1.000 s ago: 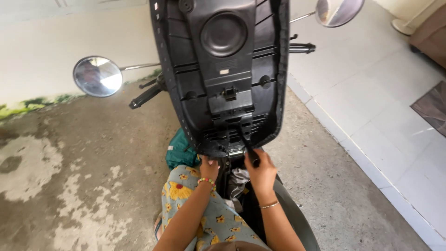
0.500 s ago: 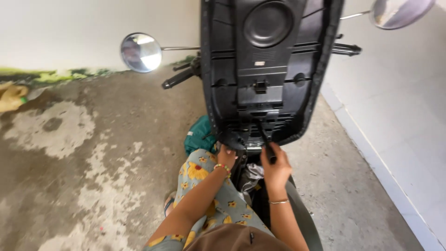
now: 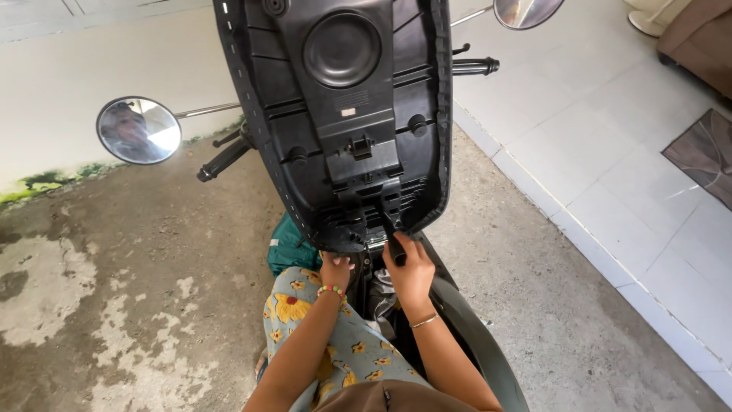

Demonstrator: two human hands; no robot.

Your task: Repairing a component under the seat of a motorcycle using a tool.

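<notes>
Screwdriver [image 3: 394,233] in clenched right hand [image 3: 412,271] grip, tip up against seat underside [image 3: 335,114].

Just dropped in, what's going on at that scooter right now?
A person is working at the hinge end of a scooter's raised seat, whose black plastic underside faces the camera. The right hand grips a black-handled tool pointed up into the seat's hinge area. The left hand rests at the seat's lower edge beside it. A round mirror sticks out to the left.
</notes>
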